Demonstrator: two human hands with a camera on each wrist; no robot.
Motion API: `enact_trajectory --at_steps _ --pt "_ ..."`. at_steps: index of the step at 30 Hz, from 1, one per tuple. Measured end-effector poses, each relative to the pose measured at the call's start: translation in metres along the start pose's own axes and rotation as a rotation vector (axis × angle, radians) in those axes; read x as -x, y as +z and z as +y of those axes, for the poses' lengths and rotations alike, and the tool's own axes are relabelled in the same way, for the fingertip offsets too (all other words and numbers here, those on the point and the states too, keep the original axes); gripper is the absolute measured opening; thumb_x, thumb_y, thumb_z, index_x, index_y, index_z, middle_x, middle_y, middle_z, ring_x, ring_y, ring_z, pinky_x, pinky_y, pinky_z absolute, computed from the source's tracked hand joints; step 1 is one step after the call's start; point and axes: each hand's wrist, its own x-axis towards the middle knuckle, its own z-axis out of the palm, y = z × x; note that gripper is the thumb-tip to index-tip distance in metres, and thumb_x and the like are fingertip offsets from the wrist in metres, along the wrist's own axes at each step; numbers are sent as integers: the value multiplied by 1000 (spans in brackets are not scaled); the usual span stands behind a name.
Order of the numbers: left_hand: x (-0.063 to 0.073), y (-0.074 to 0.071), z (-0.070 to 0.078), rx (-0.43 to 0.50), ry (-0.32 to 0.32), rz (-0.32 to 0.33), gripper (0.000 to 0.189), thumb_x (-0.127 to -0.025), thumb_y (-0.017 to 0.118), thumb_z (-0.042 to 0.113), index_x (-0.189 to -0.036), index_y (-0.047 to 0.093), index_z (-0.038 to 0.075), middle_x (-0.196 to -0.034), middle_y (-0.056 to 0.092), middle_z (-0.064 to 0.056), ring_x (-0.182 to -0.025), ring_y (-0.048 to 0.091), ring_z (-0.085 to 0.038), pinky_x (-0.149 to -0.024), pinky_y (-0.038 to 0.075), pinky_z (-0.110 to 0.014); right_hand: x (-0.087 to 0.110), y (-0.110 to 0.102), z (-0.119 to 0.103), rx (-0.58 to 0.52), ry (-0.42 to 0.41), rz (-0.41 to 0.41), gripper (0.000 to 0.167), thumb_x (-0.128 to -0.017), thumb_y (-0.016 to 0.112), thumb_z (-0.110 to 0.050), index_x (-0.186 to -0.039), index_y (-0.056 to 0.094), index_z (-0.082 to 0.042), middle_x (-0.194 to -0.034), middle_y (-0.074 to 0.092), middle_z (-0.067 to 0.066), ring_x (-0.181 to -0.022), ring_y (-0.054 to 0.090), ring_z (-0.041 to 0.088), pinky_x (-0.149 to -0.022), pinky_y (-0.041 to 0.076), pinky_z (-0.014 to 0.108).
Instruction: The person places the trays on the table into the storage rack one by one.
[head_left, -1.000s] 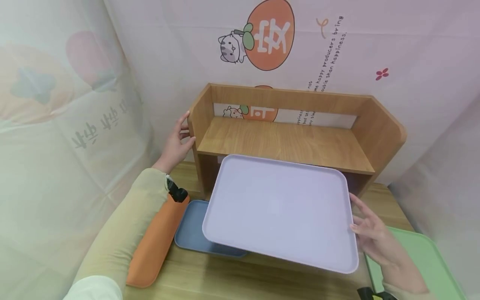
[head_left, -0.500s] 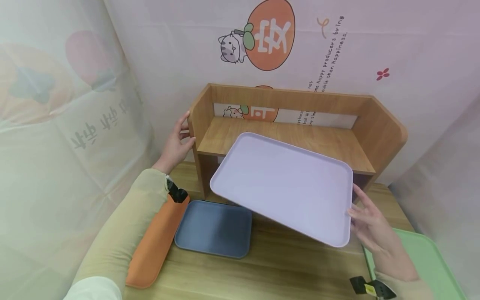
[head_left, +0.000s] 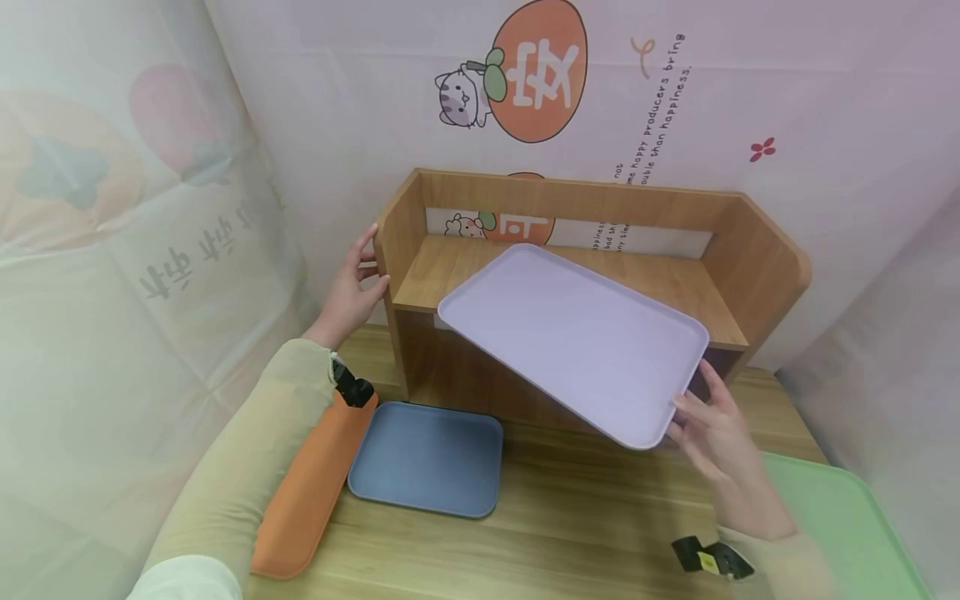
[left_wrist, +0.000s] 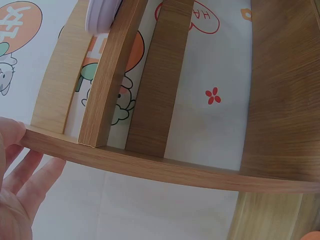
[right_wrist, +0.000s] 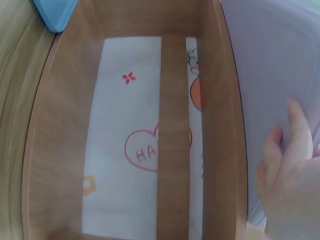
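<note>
Pinching the lavender tray at its right end with the right hand, thumb at the rim, fingers laid against the underside. Bracing the left hand on the left side panel of the wooden shelf unit, with digits spread and unclenched along edge and outer face.

Holding the tray askew, left end above the upper board, near right corner jutting out past the front edge. Cannot tell whether any part touches the board.

Reading the step as placement on the upper board, partway in, not yet set down. Probably calling next for a turn to square with the board, a push inward clear of the right side panel, then lowering flat before release. Worth watching for a corner catching the back rail, and worth bracing the unit against a shove.

Noting farther out: blue tray flat on the table before the unit; orange piece just left of it, partly behind the left forearm; green tray at far right, partly behind the right sleeve.
</note>
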Motion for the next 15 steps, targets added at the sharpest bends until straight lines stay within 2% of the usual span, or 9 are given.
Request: enact_trajectory --at_steps 6,15 --pt "1 0 2 29 28 4 79 -92 54 -2 -151 17 34 -129 41 -24 -120 50 -42 -92 50 -53 -4 19 7 45 40 138 97 -91 44 13 -148 -22 -30 -101 55 3 -82 64 15 -70 57 28" --pt "2 0 4 20 11 8 79 -92 55 -1 -150 17 35 -130 42 -24 -120 50 -41 -91 51 -53 -8 48 18 95 68 195 96 -92 45 10 -147 -19 -36 -111 44 1 -86 62 10 -76 56 26"
